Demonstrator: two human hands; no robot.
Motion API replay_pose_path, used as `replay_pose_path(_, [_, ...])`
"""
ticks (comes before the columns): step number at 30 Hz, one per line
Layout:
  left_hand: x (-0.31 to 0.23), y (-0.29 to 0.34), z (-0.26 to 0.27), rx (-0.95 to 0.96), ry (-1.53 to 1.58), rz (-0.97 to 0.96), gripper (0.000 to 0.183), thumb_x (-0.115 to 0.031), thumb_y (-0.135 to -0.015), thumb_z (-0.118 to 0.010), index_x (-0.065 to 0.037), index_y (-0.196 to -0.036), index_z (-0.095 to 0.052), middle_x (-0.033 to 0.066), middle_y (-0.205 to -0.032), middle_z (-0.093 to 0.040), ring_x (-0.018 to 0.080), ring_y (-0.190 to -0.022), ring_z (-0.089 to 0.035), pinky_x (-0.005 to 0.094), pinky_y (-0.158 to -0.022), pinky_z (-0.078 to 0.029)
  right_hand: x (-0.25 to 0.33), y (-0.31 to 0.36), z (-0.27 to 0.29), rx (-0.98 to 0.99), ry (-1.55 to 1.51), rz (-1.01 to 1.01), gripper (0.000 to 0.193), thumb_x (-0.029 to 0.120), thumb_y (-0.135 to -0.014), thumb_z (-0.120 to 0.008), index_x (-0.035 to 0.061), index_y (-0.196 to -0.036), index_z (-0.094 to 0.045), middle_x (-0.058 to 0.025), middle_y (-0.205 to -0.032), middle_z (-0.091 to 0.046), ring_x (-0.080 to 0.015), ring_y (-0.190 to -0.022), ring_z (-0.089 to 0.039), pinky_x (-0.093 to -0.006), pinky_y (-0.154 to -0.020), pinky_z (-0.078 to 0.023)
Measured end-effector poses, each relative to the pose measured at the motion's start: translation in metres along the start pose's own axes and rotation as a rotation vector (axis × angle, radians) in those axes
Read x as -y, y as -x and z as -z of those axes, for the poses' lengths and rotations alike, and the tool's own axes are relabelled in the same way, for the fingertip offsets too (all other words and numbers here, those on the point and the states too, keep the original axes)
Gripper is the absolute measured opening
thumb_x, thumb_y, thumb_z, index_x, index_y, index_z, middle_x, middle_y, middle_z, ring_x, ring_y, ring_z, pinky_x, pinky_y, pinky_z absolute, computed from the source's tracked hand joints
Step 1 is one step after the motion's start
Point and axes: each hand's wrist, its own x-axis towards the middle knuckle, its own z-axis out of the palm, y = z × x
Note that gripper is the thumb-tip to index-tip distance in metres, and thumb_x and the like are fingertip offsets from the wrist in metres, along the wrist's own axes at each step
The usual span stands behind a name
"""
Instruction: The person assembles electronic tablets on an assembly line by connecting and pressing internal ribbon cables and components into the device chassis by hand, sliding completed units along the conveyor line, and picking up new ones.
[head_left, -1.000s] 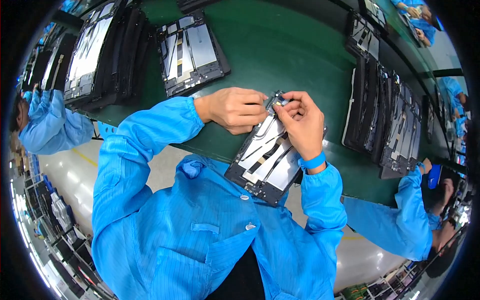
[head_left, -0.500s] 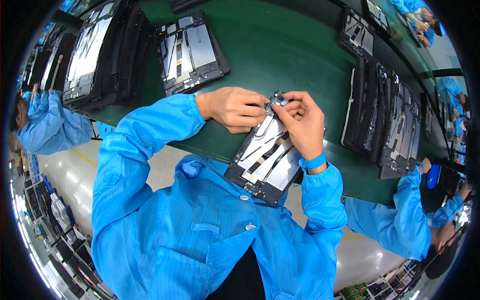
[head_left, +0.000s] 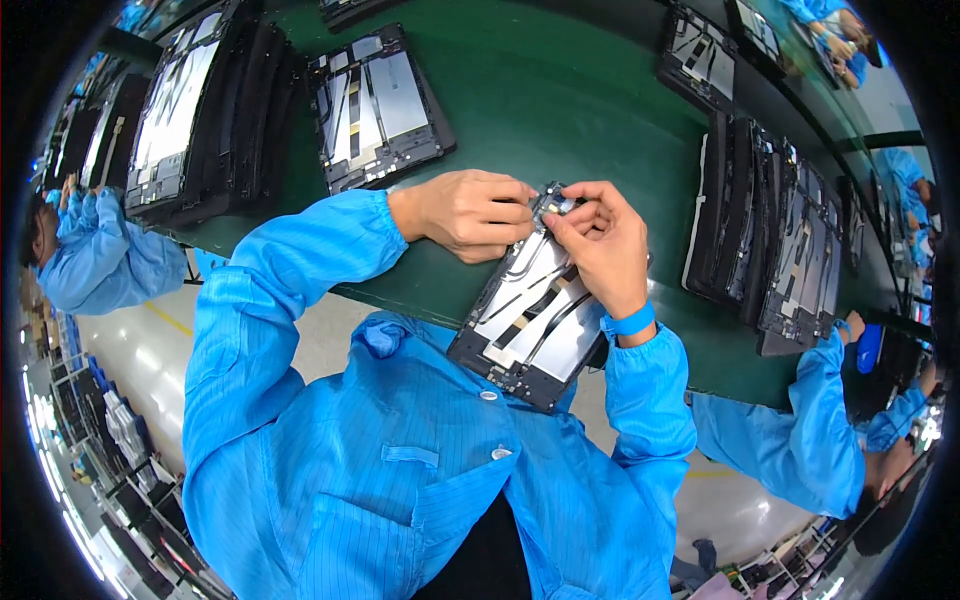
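Far left there's a fat stack of opened-up tablets (head_left: 180,110) on the green table (head_left: 560,90), then another open tablet (head_left: 375,105) lying at an angle on a dark panel. Next comes the left hand (head_left: 470,215), fingers curled in at the top end of the tablet being worked on (head_left: 530,320); can't tell what, if anything, they're pinching. That tablet sits slanted, top end over the table, bottom end past the edge by the blue jacket (head_left: 400,450). The right hand (head_left: 610,250) has its top end gripped between thumb and finger. Looks to me like fiddly small-part work up there, and the next move calls for a steady right-hand hold. Further right, a leaning row of tablets (head_left: 800,260), with a co-worker's hand (head_left: 852,326) just beside it.
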Motion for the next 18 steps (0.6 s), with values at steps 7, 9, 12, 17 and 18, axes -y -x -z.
replay_pose_path(7, [-0.029, -0.004, 0.004, -0.040, 0.047, 0.237, 0.034, -0.009, -0.078, -0.075, 0.004, -0.110, -0.075, 0.0152, -0.102, -0.072, 0.0357, -0.093, -0.071, 0.0452, -0.083, -0.062, 0.005, 0.002, -0.004, -0.034, 0.011, 0.001, 0.032, 0.003, -0.091, -0.088, 0.0011, -0.120, -0.074, -0.0067, -0.086, -0.079, -0.0080, -0.074, -0.070, -0.0252, -0.066, -0.055])
replay_pose_path(9, [-0.032, -0.002, 0.003, -0.023, 0.042, 0.266, 0.041, -0.012, -0.079, -0.077, 0.004, -0.117, -0.073, 0.0159, -0.105, -0.071, 0.0359, -0.096, -0.070, 0.0457, -0.082, -0.059, 0.010, 0.003, -0.004, -0.017, 0.079, -0.002, 0.033, -0.001, -0.094, -0.086, -0.0025, -0.124, -0.072, -0.0044, -0.088, -0.075, -0.0052, -0.077, -0.068, -0.0208, -0.065, -0.055])
replay_pose_path(12, [-0.047, -0.006, 0.004, 0.095, -0.040, 0.357, 0.055, -0.025, -0.080, -0.081, 0.002, -0.128, -0.072, 0.0171, -0.116, -0.070, 0.0403, -0.109, -0.069, 0.0527, -0.102, -0.059, 0.017, 0.009, -0.004, -0.105, 0.179, 0.065, 0.034, 0.006, -0.089, -0.089, 0.0027, -0.120, -0.075, -0.0088, -0.087, -0.078, -0.0129, -0.075, -0.072, -0.0283, -0.066, -0.055])
replay_pose_path(17, [-0.139, -0.019, 0.017, 0.338, 0.110, 0.396, 0.081, -0.065, -0.088, -0.079, -0.008, -0.144, -0.067, 0.0174, -0.141, -0.063, 0.0401, -0.134, -0.059, 0.0632, -0.126, -0.042, 0.029, 0.060, 0.030, -0.481, 0.822, 0.358, 0.041, 0.012, -0.098, -0.082, -0.0001, -0.135, -0.069, -0.0173, -0.115, -0.070, -0.0239, -0.095, -0.071, -0.0350, -0.078, -0.056])
replay_pose_path(18, [-0.146, -0.019, 0.014, 0.390, 0.111, 0.356, 0.082, -0.062, -0.088, -0.081, -0.006, -0.145, -0.064, 0.0177, -0.139, -0.063, 0.0388, -0.133, -0.059, 0.0613, -0.127, -0.040, 0.019, 0.084, 0.040, -0.473, 0.725, 0.156, 0.043, 0.015, -0.101, -0.080, -0.0016, -0.138, -0.067, -0.0180, -0.117, -0.068, -0.0253, -0.098, -0.070, -0.0362, -0.081, -0.056])
